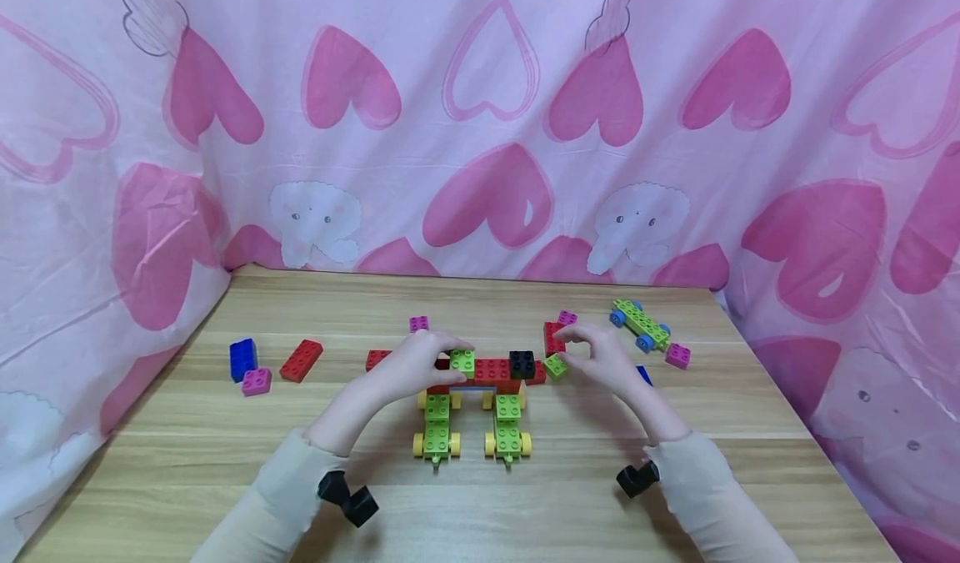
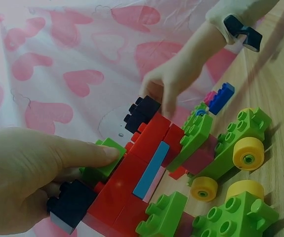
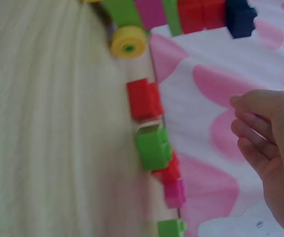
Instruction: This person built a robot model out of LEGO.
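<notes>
A toy block build has a beam of red bricks raised on two green wheeled bases with yellow wheels. My left hand pinches a green brick on top of the beam, thumb on its near side. Black bricks stand at both ends of the beam top; the right one shows in the head view, the left one in the left wrist view. My right hand hovers right of the build, fingers loosely bent and holding nothing, near a loose green brick.
Left on the table lie a blue brick, a pink brick and a red brick. Behind the right hand are a red brick, a green car base with blue wheels and a pink brick. A heart-patterned curtain borders the table.
</notes>
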Demonstrator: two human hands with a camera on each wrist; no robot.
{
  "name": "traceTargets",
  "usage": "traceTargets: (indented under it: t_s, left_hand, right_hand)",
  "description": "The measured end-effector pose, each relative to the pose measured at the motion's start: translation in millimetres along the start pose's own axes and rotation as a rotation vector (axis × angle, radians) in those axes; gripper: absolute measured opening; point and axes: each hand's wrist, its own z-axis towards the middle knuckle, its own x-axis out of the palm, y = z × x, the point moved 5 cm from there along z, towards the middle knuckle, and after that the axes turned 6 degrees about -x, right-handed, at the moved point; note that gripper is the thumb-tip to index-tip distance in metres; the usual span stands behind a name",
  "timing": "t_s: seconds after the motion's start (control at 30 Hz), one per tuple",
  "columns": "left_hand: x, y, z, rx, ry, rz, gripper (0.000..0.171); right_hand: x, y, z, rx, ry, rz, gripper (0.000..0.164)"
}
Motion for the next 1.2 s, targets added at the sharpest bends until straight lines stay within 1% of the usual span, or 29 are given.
traceTargets:
  t_s: [0.27, 0.4, 0.5, 0.6, 0.73, 1.0, 1.2]
  left_hand:
    - [-0.4, -0.5, -0.5, 0.004, 0.003, 0.002, 0.038]
    - [-0.6, 0.0, -0.7, -0.001, 0.005, -0.004, 0.039]
    - [-0.6, 0.2, -0.6, -0.004, 0.008, -0.006, 0.039]
    - [-0.6, 0.4, -0.4, -0.002, 0.010, -0.007, 0.039]
    - [-0.8, 0.5, -0.4, 0.005, 0.008, -0.006, 0.039]
    - [-1.0, 0.4, -0.3, 0.018, 0.002, -0.003, 0.039]
    - [-1.2, -0.5, -0.3, 0.023, 0.002, -0.002, 0.039]
  right_hand:
    - [18.6, -21.6, -9.3, 0.084, 0.171, 0.013, 0.037]
    - [25.0, -28.5, -13.6, 0.179, 0.234, 0.065, 0.039]
    - [28.8, -31.3, -16.3, 0.230, 0.265, 0.084, 0.038]
    - [31.9, -32.1, -17.0, 0.230, 0.287, 0.075, 0.038]
    - [33.9, -31.6, -16.5, 0.208, 0.300, 0.050, 0.037]
    - [33.9, -30.5, -16.2, 0.149, 0.283, 0.011, 0.036]
    - [34.7, -33.3, -17.3, 0.168, 0.290, 0.014, 0.036]
